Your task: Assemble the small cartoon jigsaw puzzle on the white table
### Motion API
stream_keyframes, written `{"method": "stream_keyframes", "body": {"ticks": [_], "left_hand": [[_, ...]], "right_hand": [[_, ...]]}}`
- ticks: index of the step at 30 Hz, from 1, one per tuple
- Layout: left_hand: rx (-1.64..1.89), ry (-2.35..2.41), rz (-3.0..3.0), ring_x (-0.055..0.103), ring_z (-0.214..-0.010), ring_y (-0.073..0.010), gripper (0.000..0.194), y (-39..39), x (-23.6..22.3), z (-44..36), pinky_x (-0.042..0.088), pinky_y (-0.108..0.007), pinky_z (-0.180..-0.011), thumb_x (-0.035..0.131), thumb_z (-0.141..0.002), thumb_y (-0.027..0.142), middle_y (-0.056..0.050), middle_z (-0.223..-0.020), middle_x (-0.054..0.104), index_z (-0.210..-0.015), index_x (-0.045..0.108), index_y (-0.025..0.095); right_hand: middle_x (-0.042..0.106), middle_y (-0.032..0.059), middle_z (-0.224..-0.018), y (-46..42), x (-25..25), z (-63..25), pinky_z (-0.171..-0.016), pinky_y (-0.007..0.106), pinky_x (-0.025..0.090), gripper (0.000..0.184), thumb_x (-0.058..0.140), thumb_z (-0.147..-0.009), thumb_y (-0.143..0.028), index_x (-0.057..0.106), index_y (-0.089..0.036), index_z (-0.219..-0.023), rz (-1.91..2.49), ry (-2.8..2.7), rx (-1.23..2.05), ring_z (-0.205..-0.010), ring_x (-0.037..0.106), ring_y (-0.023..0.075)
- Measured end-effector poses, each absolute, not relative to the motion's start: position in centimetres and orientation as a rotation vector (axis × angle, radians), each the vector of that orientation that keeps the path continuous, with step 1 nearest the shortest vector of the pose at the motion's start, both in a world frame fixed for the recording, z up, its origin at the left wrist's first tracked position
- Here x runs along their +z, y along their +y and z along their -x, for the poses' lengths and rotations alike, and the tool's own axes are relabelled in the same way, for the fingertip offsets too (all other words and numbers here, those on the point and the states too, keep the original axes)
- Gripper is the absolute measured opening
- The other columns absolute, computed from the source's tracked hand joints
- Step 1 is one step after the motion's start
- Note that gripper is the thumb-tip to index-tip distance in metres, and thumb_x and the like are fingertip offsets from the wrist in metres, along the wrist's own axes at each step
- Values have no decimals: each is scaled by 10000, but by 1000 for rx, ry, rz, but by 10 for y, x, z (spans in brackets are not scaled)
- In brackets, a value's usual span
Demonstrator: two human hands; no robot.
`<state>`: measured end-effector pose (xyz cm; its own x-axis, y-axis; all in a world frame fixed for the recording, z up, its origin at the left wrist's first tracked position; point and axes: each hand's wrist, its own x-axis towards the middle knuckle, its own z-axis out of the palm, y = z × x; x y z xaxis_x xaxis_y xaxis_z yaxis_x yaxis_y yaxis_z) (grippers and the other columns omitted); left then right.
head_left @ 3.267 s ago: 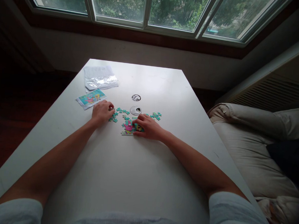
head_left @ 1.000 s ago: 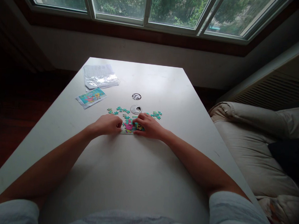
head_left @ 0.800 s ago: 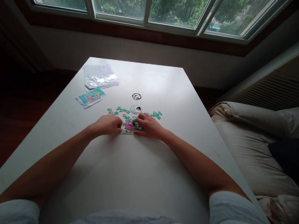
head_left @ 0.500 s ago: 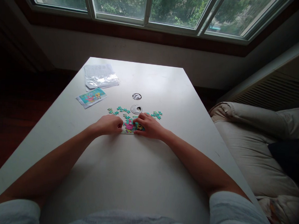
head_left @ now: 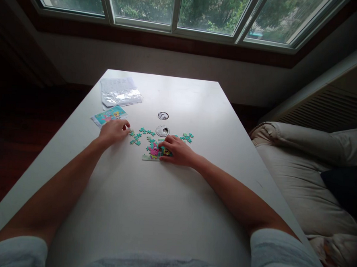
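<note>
A partly joined jigsaw puzzle, showing a pink and a yellow cartoon figure, lies flat on the white table. My right hand rests over its right side, thumb at the lower edge and fingers above, holding it and hiding part of the picture. My left hand is off to the left with fingers bent and a gap by the thumb, holding nothing I can see. Its fingertips are beside loose green puzzle pieces. More loose pieces lie beyond my right hand.
A picture card of the same figures lies partly behind my left hand. Farther back are papers with a clear plastic bag. Two round fittings are set in the tabletop. A beige sofa stands to the right.
My left hand has moved from the puzzle's left edge leftward and away from me, uncovering that edge and its lower left corner. My right hand stays on the puzzle.
</note>
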<state>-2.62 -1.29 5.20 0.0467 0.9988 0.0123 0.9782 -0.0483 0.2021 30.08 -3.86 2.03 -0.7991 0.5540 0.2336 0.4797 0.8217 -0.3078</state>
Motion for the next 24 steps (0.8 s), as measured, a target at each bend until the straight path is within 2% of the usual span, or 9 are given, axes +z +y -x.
{"method": "stream_keyframes", "body": {"ticks": [11,19,24], "left_hand": [[204,2073,-2243,650,-893,-229,212,-16,47,19,433,-300,-662,587,-852,375,-60,-1038,717,-935,730,242],[203,1976,-2205,644,-875,-227,163,-5,33,31,454,-310,-692,622,-769,329,-68,-987,699,-852,701,212],[226,1974,-2180,647,-851,-223,208,-6,36,32,436,-306,-671,614,-785,326,-48,-954,720,-945,696,222]], "right_hand": [[611,124,-1134,-39,21,-300,-901,393,431,431,691,-902,-508,638,-225,-1222,771,-2685,353,-1034,539,276],[652,65,-949,-22,16,-310,-831,329,450,255,630,-960,-434,693,-212,-1069,823,-2384,599,-873,596,195],[652,52,-915,-15,14,-316,-772,301,465,229,608,-966,-406,716,-209,-1010,905,-2234,679,-801,601,166]]}}
